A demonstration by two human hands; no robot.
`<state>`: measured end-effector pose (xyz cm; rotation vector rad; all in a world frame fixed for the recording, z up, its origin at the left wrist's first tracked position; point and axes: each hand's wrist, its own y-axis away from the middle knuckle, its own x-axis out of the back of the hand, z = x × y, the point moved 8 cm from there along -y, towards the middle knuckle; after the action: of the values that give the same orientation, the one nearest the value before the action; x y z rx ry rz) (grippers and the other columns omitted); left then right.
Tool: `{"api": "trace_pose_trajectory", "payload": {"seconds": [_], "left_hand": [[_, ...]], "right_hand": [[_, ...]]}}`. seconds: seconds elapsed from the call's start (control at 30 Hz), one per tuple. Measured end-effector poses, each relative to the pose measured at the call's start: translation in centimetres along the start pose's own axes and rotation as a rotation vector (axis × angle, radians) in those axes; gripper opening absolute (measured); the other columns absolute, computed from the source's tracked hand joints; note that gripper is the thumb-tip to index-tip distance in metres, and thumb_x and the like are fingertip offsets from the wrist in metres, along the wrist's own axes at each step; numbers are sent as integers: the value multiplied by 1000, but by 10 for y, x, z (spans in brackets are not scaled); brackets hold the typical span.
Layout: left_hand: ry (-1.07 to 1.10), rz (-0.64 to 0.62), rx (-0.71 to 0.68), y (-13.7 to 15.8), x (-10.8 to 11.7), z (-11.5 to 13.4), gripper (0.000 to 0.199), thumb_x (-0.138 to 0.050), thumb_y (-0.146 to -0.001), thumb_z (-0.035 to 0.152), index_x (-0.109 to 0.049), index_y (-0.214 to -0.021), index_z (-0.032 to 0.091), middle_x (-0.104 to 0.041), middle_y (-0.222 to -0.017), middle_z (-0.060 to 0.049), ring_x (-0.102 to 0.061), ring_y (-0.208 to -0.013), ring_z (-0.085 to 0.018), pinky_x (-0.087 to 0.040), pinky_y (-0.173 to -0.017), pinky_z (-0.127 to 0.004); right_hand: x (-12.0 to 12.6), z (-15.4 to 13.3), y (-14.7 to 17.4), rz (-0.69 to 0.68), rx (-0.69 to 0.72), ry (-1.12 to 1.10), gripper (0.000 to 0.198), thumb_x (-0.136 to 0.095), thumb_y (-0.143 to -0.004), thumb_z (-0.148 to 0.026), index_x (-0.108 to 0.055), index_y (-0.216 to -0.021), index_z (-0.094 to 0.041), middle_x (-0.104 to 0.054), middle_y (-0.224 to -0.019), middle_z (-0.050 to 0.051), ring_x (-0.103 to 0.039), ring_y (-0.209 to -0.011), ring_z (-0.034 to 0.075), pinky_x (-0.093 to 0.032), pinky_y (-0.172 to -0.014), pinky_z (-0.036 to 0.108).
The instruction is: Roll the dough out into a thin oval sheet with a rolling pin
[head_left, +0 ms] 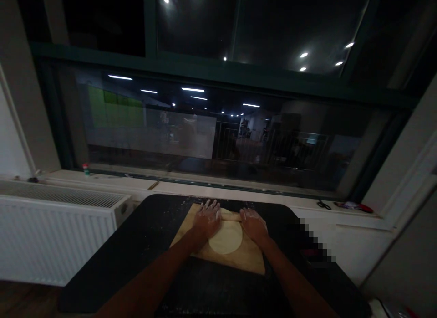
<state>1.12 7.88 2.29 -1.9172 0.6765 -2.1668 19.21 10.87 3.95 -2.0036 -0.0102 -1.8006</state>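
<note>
A pale rolling pin (231,216) lies across the far part of a round, flat sheet of dough (226,238). My left hand (207,218) rests on the pin's left end, floury fingers stretched out and spread. On the other end lies my right hand (254,222), its floured fingers extended forward over the pin. The palms hide both pin ends. Beneath the dough is a light wooden board (244,261), set at an angle.
The board sits on a black table (136,254) dusted with flour. A white radiator (58,240) stands at left. On the windowsill (191,189) are a small red-capped container (85,169), scissors (323,204) and a red object (365,208). A dark window rises behind.
</note>
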Motion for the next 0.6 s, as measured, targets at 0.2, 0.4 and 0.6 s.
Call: {"api": "trace_pose_trajectory", "payload": {"seconds": [0.2, 0.4, 0.6], "left_hand": [[68, -2, -119, 49, 12, 10, 51, -34, -109, 24, -51, -157, 21, -53, -164, -8, -45, -153, -28, -36, -128, -53], [224, -60, -152, 93, 36, 3, 52, -31, -111, 30, -49, -160, 30, -53, -164, -1, -43, -155, -23, -28, -133, -48], [191, -79, -177, 81, 28, 5, 52, -33, -112, 33, -46, -162, 28, -47, -167, -2, -41, -156, -23, -25, -134, -49]], "right_hand": [[16, 0, 58, 14, -2, -114, 52, -29, -109, -34, -71, -137, -20, -73, -142, 8, -65, -134, 20, -46, -118, 30], [19, -15, 128, 193, 95, -194, 52, -34, -104, -32, -69, -142, -33, -69, -148, 1, -63, -139, 26, -48, -124, 47], [3, -17, 118, 160, 112, -96, 55, -31, -106, -32, -58, -153, -29, -54, -160, 1, -53, -149, 27, -42, -128, 54]]}}
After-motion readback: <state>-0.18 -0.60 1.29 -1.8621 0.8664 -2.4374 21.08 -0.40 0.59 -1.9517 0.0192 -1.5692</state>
